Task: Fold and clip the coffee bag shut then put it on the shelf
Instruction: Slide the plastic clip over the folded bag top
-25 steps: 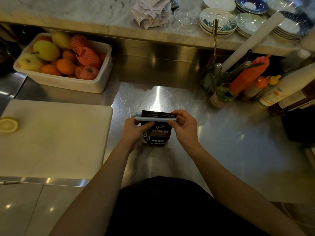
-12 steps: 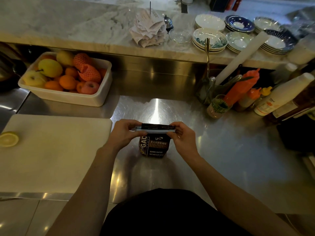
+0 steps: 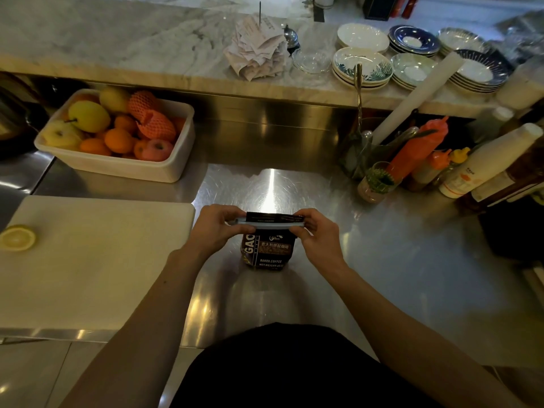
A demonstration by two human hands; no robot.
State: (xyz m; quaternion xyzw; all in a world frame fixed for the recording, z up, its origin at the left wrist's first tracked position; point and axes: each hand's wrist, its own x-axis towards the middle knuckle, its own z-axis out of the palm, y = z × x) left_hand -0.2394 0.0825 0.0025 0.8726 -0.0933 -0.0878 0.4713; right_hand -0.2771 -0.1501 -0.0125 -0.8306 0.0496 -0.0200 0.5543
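steel counter [image 3: 382, 260]: both hands' grip pinching clip [image 3: 269, 221] on coffee bag [image 3: 266, 250].

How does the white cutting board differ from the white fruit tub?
The cutting board is a flat slab near the counter's front edge; the fruit tub is deep-walled and stands farther back. The board holds only a lemon half at its left edge; the tub is heaped with fruit. Both are white, rectangular and rest on the steel counter.

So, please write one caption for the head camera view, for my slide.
Both hands press a pale clip across the folded coffee bag on the steel counter.
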